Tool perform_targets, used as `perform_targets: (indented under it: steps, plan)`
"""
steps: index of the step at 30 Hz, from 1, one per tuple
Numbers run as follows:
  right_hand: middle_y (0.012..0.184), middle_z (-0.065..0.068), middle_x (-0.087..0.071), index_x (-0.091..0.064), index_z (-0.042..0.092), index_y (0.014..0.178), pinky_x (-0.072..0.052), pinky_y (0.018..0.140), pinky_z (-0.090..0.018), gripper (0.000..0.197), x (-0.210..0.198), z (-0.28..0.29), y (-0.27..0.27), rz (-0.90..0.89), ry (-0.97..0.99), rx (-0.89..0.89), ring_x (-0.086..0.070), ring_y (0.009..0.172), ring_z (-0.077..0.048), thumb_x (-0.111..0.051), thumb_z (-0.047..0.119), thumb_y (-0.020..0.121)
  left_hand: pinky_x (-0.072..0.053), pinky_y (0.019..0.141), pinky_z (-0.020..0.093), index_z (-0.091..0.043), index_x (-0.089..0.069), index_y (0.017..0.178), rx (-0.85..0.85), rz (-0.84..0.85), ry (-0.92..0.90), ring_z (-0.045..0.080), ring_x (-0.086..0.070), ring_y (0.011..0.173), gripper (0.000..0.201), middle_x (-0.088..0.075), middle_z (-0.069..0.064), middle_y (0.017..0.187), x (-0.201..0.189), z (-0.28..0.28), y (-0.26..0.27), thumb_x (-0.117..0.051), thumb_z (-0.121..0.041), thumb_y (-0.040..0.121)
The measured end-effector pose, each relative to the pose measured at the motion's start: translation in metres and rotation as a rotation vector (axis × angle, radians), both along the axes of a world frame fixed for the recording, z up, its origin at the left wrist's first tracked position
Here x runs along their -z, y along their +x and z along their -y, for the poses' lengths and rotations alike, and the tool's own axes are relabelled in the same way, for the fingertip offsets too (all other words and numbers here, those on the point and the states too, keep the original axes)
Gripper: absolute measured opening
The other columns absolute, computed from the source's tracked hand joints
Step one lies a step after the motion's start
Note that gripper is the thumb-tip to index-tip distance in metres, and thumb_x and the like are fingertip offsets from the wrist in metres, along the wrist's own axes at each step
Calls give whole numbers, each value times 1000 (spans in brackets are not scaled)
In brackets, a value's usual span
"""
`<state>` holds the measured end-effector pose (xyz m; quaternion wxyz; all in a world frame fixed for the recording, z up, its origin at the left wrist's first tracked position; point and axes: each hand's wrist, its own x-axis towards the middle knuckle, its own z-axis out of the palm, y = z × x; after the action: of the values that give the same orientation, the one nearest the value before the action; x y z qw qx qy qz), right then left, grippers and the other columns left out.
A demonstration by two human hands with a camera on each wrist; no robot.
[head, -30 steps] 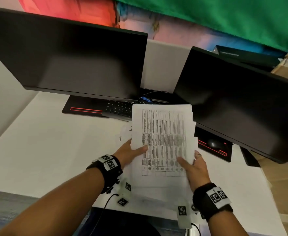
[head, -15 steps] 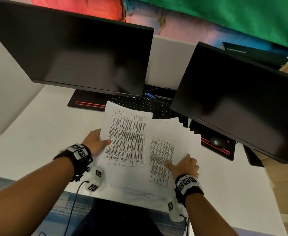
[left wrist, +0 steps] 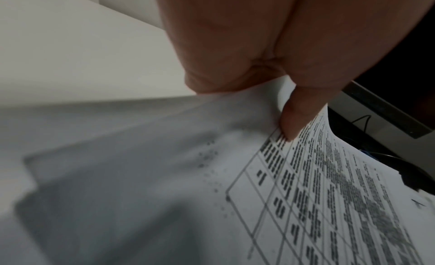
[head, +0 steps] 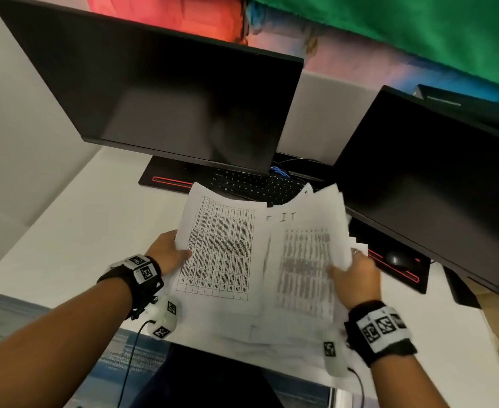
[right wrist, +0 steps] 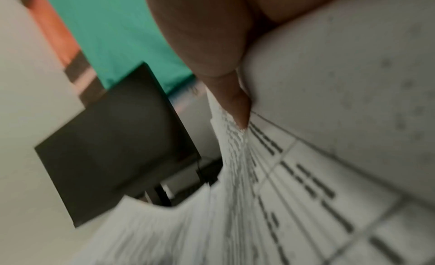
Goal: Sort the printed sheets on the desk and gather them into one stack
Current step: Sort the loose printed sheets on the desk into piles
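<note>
A sheet printed with a dense table (head: 221, 248) is held off the white desk (head: 74, 231) by my left hand (head: 168, 253), thumb on top at its left edge. The left wrist view shows that thumb (left wrist: 296, 116) pinching the table sheet (left wrist: 329, 204). My right hand (head: 353, 275) grips a thick stack of printed sheets (head: 304, 260) at its right edge, fanned out toward the right monitor. In the right wrist view a fingertip (right wrist: 237, 105) presses into the fanned stack (right wrist: 270, 204). The two lots overlap in the middle. More sheets (head: 272, 337) lie flat underneath near the desk's front edge.
Two dark monitors (head: 168, 92) (head: 436, 189) stand close behind the papers. A black keyboard (head: 254, 187) lies under the left one, partly covered by paper. A mouse (head: 397, 259) sits on a red-trimmed pad at the right. The desk's left part is bare white.
One second ago both hands held a single upright stack. My left hand has since drawn the top table sheet off to the left, and the right hand's stack has fanned out and lifted.
</note>
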<state>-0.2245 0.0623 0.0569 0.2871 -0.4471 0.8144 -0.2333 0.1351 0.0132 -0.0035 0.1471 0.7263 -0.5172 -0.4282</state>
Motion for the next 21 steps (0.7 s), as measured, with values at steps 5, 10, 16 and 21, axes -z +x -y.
perform_targets:
  steps: [5,10,16,21]
  plan:
    - [89,-1,-66,-69,9,109,-50,71,-24,29,-87,5,-10,-51,-291,-37,-64,81,-21,-78,10,82,-47,75,24,-13,-61,122,26,10,23,19,-66,89,31,-70,5,115,6,-1,-7,-64,-12,91]
    - [87,9,-68,-69,16,102,-48,62,-20,28,-131,0,-15,144,-418,-20,-65,78,-6,-81,7,78,-52,83,32,-14,-62,118,49,-39,16,21,-68,93,28,-71,6,112,0,-2,-17,-62,-12,90]
    - [100,0,-73,-66,17,112,-59,77,-37,40,-34,16,22,454,-154,35,-71,91,-20,-81,3,77,-46,93,37,-15,-65,113,-175,-279,165,25,-63,100,64,-68,6,111,-4,-3,-31,-24,-62,96]
    - [147,-13,-50,-38,10,148,-38,108,-32,66,60,22,48,203,178,-26,-51,132,-29,-69,7,89,-39,109,50,-22,-44,143,-220,-378,230,29,-53,127,119,-53,4,143,43,1,-21,-29,-102,56]
